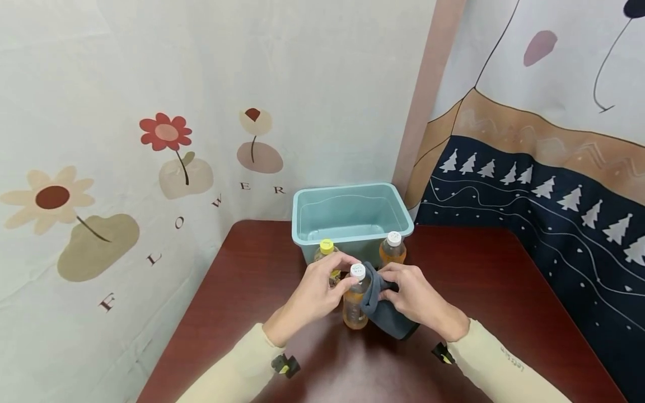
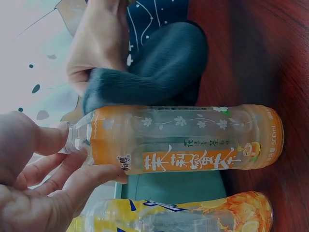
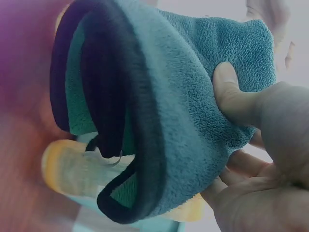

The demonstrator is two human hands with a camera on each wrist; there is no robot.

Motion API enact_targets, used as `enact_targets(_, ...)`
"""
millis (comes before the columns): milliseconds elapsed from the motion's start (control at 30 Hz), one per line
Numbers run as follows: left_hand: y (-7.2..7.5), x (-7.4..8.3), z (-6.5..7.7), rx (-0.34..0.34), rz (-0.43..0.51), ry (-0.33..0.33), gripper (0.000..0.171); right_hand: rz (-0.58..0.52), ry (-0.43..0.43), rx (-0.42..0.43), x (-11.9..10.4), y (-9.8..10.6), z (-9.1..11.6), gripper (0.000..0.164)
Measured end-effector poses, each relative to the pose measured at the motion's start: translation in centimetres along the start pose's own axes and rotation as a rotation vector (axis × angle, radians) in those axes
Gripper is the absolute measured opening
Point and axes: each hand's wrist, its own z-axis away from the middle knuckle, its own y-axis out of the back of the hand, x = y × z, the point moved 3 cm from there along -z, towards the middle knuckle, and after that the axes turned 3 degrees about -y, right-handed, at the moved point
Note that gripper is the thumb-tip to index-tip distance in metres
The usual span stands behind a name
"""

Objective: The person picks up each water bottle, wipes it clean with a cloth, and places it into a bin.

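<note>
In the head view my left hand [image 1: 316, 285] pinches a clear plastic drink bottle [image 1: 355, 310] near its white cap. The bottle is upright at the front of the table, and the left wrist view shows its orange label [image 2: 188, 162] with white characters. A folded dark grey-blue cloth [image 1: 390, 320] is gripped by my right hand [image 1: 410, 291], right beside the bottle. Up close in the right wrist view, the cloth [image 3: 193, 92] is fuzzy with a dark hem, pinched between thumb [image 3: 231, 92] and fingers and hanging in loose folds.
Behind my left hand stands a yellow-capped bottle [image 1: 326, 246]; another white-capped bottle [image 1: 393, 254] stands behind the cloth. A pale teal plastic bin [image 1: 353, 242] sits at the back of the dark red table [image 1: 242, 291]. Printed curtains [image 1: 327, 112] hang behind the table.
</note>
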Motion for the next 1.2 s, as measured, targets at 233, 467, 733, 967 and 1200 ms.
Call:
enact_targets(233,0.1,-0.1,-0.1,-0.002,-0.007,-0.003,0.027,0.044,-0.007,-0.052,1.3,-1.9,0.3,0.03)
enact_targets(467,0.2,-0.1,-0.1,0.0,-0.016,0.0,0.026,0.091,0.008,-0.137,3.1,-4.7,0.5,0.025)
enact_targets(733,0.1,-0.2,-0.1,-0.004,-0.022,-0.001,0.025,0.102,-0.016,-0.198,4.3,-6.6,0.7,0.025)
enact_targets(967,0.1,-0.3,-0.1,0.004,-0.016,-0.004,0.026,0.066,-0.014,-0.169,4.5,-6.5,0.8,0.028)
enact_targets(1200,0.0,-0.4,0.0,0.001,-0.014,-0.004,0.026,0.046,-0.008,-0.11,4.2,-5.9,1.0,0.034)
